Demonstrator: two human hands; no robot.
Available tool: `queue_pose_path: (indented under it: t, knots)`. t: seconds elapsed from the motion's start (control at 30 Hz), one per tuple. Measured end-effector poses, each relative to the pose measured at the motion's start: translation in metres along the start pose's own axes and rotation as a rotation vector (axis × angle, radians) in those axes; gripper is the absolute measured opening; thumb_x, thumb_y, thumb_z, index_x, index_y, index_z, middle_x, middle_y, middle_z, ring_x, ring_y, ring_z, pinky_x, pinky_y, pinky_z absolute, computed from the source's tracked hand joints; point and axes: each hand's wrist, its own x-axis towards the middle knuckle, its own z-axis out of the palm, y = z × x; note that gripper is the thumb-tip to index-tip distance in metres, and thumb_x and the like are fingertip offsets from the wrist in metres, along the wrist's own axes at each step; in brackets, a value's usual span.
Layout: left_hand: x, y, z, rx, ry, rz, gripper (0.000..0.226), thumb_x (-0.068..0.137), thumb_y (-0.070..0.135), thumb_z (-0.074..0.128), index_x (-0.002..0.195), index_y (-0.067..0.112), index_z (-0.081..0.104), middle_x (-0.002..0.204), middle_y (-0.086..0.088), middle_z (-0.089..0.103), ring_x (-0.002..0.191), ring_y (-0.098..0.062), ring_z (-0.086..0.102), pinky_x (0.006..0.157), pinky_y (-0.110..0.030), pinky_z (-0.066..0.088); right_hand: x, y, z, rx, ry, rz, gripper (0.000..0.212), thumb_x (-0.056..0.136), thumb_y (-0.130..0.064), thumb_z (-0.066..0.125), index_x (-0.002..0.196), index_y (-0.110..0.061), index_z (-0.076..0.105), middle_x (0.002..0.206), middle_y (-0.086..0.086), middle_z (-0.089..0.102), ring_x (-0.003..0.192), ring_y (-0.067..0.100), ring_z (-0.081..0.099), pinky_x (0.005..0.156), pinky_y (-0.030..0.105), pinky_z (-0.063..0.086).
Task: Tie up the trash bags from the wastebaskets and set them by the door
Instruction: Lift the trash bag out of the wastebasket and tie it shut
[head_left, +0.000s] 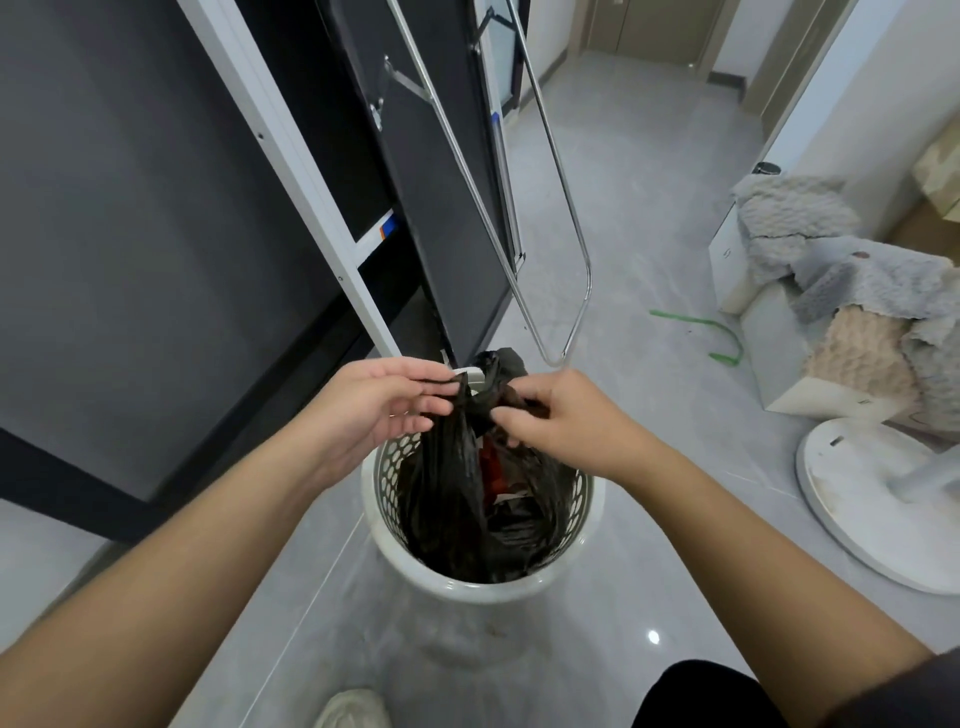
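Note:
A black trash bag (457, 499) sits inside a white perforated wastebasket (589, 501) on the grey floor. Its top is pulled up above the rim and something red shows inside. My left hand (384, 402) pinches the left flap of the bag between thumb and fingers. My right hand (561, 421) grips the bunched right handle of the bag, fingers curled round it. The two hands are close together over the far side of the basket.
A dark framed panel (156, 234) and a folded rack with a chrome loop (566, 291) lean just behind the basket. A white fan base (862, 499), boxes draped with fluffy blankets (852, 291) and a green strap (722, 332) lie to the right. A door (654, 26) stands far down the hallway.

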Motion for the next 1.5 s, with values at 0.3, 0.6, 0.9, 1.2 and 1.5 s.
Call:
queue_pose_path:
  t: [0.3, 0.6, 0.9, 1.2, 1.5]
  knots:
    - [0.000, -0.003, 0.001, 0.162, -0.147, 0.020, 0.047, 0.085, -0.011, 0.031, 0.113, 0.001, 0.066, 0.109, -0.011, 0.072, 0.083, -0.011, 0.061, 0.071, -0.026, 0.043, 0.001, 0.000, 0.030, -0.592, -0.038, -0.050, 0.060, 0.065, -0.074, 0.060, 0.062, -0.016, 0.045, 0.059, -0.005, 0.048, 0.059, 0.014, 0.048, 0.056, 0.030, 0.042]
    - [0.011, -0.016, -0.015, 0.085, 0.006, -0.038, 0.035, 0.089, -0.007, 0.039, 0.108, 0.002, 0.068, 0.103, -0.016, 0.072, 0.075, -0.017, 0.062, 0.061, -0.023, 0.046, 0.006, 0.005, 0.030, -0.575, 0.071, -0.105, 0.022, 0.088, -0.023, 0.049, 0.068, -0.015, 0.046, 0.069, 0.001, 0.051, 0.065, 0.024, 0.049, 0.059, 0.034, 0.042]
    - [0.051, -0.032, -0.004, 0.592, 0.138, 0.007, 0.045, 0.088, 0.011, 0.061, 0.130, 0.020, 0.048, 0.114, -0.003, 0.056, 0.067, -0.012, 0.059, 0.056, -0.022, 0.047, -0.004, 0.020, 0.028, -0.551, 0.073, -0.235, 0.019, 0.087, -0.020, 0.052, 0.070, -0.012, 0.055, 0.068, -0.004, 0.050, 0.063, 0.019, 0.052, 0.059, 0.027, 0.039]
    - [0.084, -0.032, 0.023, 0.919, 0.064, 0.294, 0.011, 0.083, 0.009, 0.064, 0.082, 0.018, 0.069, 0.082, -0.005, 0.071, 0.081, -0.023, 0.067, 0.078, -0.034, 0.054, -0.006, 0.024, 0.025, -0.523, 0.092, -0.208, 0.015, 0.087, -0.021, 0.056, 0.075, -0.012, 0.060, 0.072, -0.001, 0.059, 0.066, 0.018, 0.055, 0.060, 0.024, 0.038]
    - [0.027, -0.029, 0.015, 0.919, -0.037, 0.432, 0.020, 0.083, 0.006, 0.065, 0.069, 0.021, 0.066, 0.057, 0.009, 0.058, 0.054, 0.002, 0.053, 0.055, -0.008, 0.038, 0.019, 0.016, 0.025, -0.063, 0.239, 0.226, 0.018, 0.081, -0.012, 0.059, 0.090, -0.026, 0.054, 0.061, 0.002, 0.068, 0.051, 0.009, 0.064, 0.059, 0.028, 0.055]
